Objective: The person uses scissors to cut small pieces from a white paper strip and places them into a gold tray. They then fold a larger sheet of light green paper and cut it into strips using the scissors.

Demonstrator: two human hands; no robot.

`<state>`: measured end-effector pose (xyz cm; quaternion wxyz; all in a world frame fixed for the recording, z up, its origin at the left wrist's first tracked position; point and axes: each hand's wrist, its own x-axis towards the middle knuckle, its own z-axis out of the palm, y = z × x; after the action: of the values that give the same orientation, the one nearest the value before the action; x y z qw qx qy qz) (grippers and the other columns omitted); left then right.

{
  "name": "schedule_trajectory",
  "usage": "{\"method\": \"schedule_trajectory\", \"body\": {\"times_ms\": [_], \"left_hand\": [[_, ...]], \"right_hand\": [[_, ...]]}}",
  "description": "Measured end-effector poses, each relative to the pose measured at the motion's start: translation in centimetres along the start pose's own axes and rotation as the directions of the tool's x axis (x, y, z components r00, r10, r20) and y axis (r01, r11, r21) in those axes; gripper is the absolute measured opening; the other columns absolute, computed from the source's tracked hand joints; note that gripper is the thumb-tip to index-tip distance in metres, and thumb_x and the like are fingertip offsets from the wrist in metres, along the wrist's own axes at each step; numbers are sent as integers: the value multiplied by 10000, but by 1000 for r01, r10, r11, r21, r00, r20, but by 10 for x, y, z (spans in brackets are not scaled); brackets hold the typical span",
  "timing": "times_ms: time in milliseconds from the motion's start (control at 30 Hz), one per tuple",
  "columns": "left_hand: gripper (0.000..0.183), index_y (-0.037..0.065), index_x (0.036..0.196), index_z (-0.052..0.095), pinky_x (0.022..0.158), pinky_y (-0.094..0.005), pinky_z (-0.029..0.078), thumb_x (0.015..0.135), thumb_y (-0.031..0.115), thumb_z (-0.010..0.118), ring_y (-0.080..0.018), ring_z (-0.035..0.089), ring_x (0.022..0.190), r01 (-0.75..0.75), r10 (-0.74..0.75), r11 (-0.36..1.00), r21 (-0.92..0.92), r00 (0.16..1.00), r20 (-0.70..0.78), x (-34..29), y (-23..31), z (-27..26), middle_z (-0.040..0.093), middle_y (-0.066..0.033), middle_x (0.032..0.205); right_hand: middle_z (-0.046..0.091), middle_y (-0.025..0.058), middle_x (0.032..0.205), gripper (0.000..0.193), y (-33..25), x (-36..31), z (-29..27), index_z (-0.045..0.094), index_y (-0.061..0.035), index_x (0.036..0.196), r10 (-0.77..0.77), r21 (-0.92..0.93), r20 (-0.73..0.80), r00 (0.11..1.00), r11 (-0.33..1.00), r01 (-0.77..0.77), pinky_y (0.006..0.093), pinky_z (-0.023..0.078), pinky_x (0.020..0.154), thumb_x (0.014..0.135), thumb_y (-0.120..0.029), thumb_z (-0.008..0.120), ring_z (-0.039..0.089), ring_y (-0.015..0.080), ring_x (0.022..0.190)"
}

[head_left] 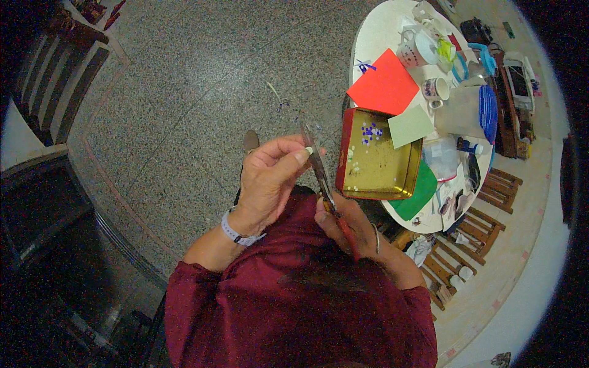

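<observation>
My left hand is closed in a pinch, thumb against fingers. A small pale piece, which looks like paper, shows at the thumb tip. My right hand is wrapped around a pair of scissors with a red handle, its long blades pointing up past my left fingertips. Whether the blades touch the pale piece I cannot tell. To the right of the blades, a red and gold tin box sits at the table's edge, with purple bits and pale bits scattered inside.
On the white oval table lie red paper, pale green paper and green paper. Mugs, a lidded cup and a blue-lidded container stand there. Wooden chairs flank the far side; another chair is at upper left. Scraps dot the speckled floor.
</observation>
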<state>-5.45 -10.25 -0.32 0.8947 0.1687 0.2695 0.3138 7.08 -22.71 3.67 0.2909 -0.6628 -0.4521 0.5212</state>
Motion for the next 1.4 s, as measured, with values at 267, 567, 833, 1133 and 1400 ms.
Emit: {"method": "schedule_trajectory", "body": {"times_ms": [267,567,833,1133,1400], "left_hand": [[118,4,977,596,913,-386,481,884,78,601,-294,609,1052,-6,5,998,70,1000,4,2,-1,-3,608,-100,1057],[121,-13,981,591,925,-381,479,893,71,594,-261,614,1022,26,-26,1000,17,1000,9,3,1,-1,604,-99,1053],[102,-6,985,595,927,-370,482,897,45,584,-239,619,1005,22,-22,1000,11,999,33,2,2,1,602,-90,1048],[68,-22,938,617,931,-358,479,884,8,586,-237,617,1002,14,-18,997,73,999,45,4,5,-4,590,-95,1052],[60,-33,912,628,948,-365,466,871,-11,589,-231,601,1004,-9,0,996,94,996,94,4,10,-8,586,-98,1036]], "right_hand": [[511,88,628,211,6,0,0,438,-45,869,24,-19,12,1000,1000,-24,369,430,526,893,-171,606,511,212,561],[559,130,664,232,1,0,-5,434,-39,887,63,-17,50,997,998,-62,405,448,550,900,-202,599,574,275,597],[529,89,632,222,5,0,-5,430,-45,875,27,-48,22,999,999,-26,366,435,512,897,-179,605,509,188,548],[497,38,606,213,6,1,-1,427,-54,849,-16,-17,2,1000,1000,17,320,393,462,859,-83,638,460,124,529],[471,28,583,208,9,2,-2,408,-63,839,-3,-5,68,998,1000,3,321,369,455,863,-63,614,441,121,519]]}}
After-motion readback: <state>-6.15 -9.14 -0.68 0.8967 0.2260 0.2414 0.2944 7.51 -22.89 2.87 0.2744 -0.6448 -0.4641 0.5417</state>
